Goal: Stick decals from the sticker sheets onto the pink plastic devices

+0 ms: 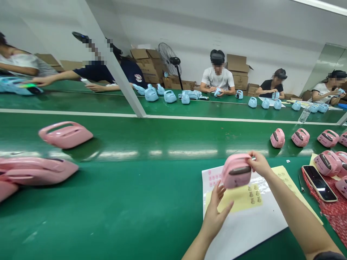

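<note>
Above the sheets, my right hand is closed on the upper right side of a pink handled plastic device with a dark window on its front. Just below and left of it is my left hand, open, thumb and fingers spread. Whether its fingertips touch the device I cannot tell. Beneath lie a large white sheet with small pink stickers at its top left corner, and a yellow sticker sheet with small dark figures. Another yellow sheet is partly hidden by my right forearm.
Several pink devices stand at the right. A phone rests on red bubble wrap, with tweezers beside it. More pink pieces are at the left. Across the green bench, co-workers handle blue devices behind a white post.
</note>
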`<state>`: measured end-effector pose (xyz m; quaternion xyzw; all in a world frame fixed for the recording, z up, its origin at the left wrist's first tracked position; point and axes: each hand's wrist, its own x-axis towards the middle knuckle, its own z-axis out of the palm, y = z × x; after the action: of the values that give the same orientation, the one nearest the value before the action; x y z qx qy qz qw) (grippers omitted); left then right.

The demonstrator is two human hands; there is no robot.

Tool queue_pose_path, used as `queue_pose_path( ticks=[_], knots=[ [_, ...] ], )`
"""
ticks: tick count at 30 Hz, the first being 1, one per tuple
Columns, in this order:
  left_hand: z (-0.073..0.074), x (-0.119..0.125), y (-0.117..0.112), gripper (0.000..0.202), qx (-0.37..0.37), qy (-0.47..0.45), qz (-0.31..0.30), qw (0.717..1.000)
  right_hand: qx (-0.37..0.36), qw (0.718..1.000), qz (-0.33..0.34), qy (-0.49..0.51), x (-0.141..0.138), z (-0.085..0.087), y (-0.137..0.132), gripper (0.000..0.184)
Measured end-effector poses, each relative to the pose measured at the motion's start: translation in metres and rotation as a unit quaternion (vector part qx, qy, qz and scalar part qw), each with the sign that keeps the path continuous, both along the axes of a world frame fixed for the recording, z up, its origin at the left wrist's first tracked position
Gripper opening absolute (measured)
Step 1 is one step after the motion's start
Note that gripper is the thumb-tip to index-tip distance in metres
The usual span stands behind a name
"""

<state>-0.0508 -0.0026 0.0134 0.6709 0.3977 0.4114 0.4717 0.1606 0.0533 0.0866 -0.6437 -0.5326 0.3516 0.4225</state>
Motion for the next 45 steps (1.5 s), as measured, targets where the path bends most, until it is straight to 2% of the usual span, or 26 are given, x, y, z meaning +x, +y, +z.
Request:
queue_pose_path(
  ticks=[4,8,13,16,18,19,20,22,24,27,30,38,45],
  knots=[
    [-0.011,-0.004,0.019,0.026,0.094,0.131,-0.023,0.987,0.068,0.982,-0.162,-0.074,0.02,0.007,0.054,0.009],
    [-0.017,-0.006,0.022,0.014,0.191,0.155,-0.068,0.967,0.073,0.947,-0.281,-0.134,0.045,-0.005,0.094,0.01],
    [-0.015,-0.002,0.02,0.014,0.192,0.144,-0.066,0.969,0.052,0.919,-0.346,-0.182,0.071,-0.016,0.1,0.025],
    [-0.013,0.002,0.018,0.016,0.176,0.149,-0.068,0.971,0.069,0.905,-0.359,-0.217,0.056,-0.019,0.095,0.043],
    [-0.013,0.004,0.017,0.016,0.167,0.151,-0.07,0.972,0.113,0.91,-0.305,-0.256,0.026,-0.026,0.088,0.044],
    [-0.014,0.005,0.016,0.016,0.163,0.151,-0.071,0.972,0.154,0.914,-0.238,-0.291,0.006,-0.032,0.084,0.039],
    [-0.014,0.005,0.016,0.016,0.161,0.15,-0.072,0.973,0.201,0.914,-0.138,-0.325,-0.016,-0.039,0.078,0.034],
    [-0.015,0.006,0.016,0.016,0.156,0.149,-0.075,0.974,0.261,0.891,0.031,-0.369,-0.058,-0.054,0.066,0.027],
    [-0.014,0.007,0.016,0.016,0.151,0.149,-0.076,0.974,0.283,0.862,0.117,-0.403,-0.09,-0.067,0.054,0.021],
    [-0.011,0.008,0.018,0.018,0.138,0.141,-0.085,0.977,0.251,0.86,0.142,-0.422,-0.111,-0.079,0.044,0.01],
    [-0.007,0.009,0.019,0.017,0.13,0.135,-0.091,0.978,0.22,0.871,0.145,-0.414,-0.11,-0.082,0.04,0.014],
    [-0.011,0.01,0.018,0.016,0.128,0.146,-0.074,0.978,0.128,0.899,0.198,-0.369,-0.105,-0.062,0.042,0.002],
    [-0.01,0.009,0.017,0.015,0.123,0.158,-0.072,0.977,0.04,0.885,0.249,-0.392,-0.117,-0.053,0.055,0.01]
  ],
)
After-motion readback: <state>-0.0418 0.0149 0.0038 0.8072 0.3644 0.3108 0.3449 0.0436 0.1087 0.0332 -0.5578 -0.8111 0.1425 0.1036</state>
